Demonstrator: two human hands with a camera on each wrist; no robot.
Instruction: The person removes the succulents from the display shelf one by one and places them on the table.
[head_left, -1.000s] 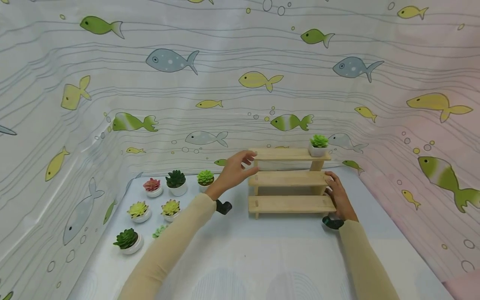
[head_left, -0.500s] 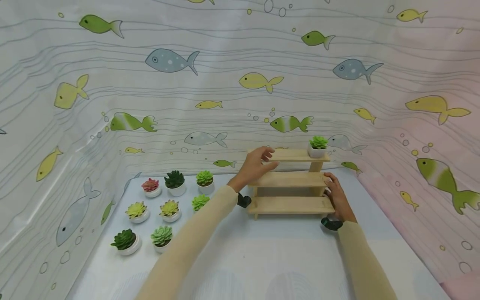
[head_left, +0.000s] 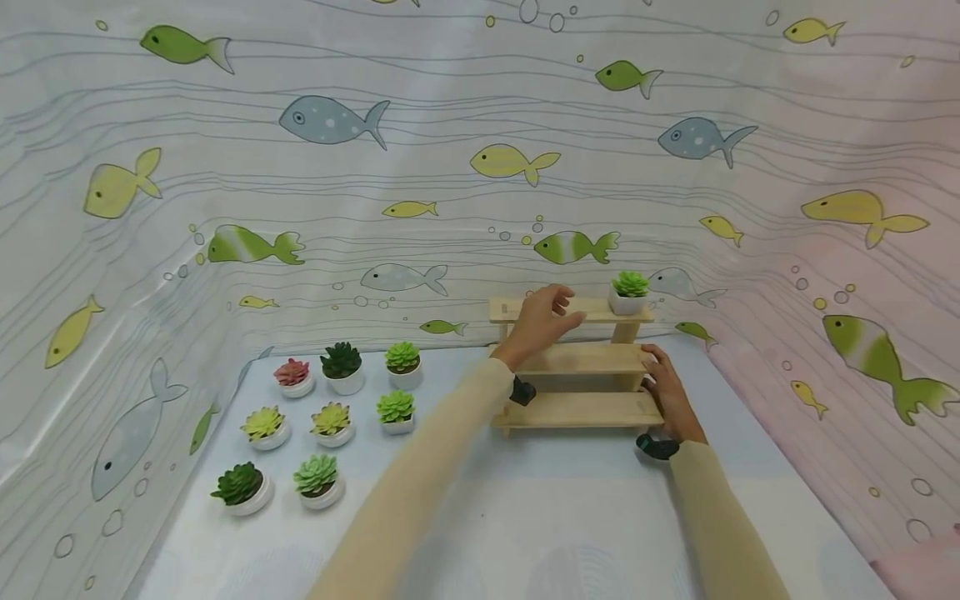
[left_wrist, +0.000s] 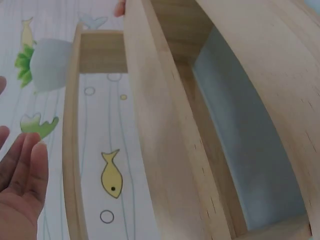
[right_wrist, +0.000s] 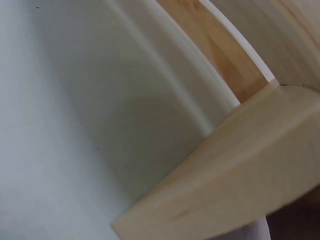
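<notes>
A three-tier wooden stand (head_left: 577, 408) rises at the back right of the table. On the right end of its top board sits a bright green succulent in a white pot (head_left: 628, 293). My left hand (head_left: 542, 321) is in front of the top board, left of that succulent, thumb and fingers apart with nothing between them. In the left wrist view, the fingers (left_wrist: 22, 185) are clear of the blurred pot (left_wrist: 50, 65). At the stand's right side, my right hand (head_left: 667, 392) grips the end of the middle board. The right wrist view shows only wood and tabletop, no hand.
Several small potted succulents stand on the left of the white table (head_left: 525, 517), among them a red one (head_left: 292, 377), a dark green one (head_left: 342, 367) and a bright green one (head_left: 395, 412). Fish-patterned cloth (head_left: 420, 192) hangs behind and at both sides.
My left hand has moved right along the top board, closer to the succulent there, uncovering plants behind the sleeve. The right hand stays on the stand.
</notes>
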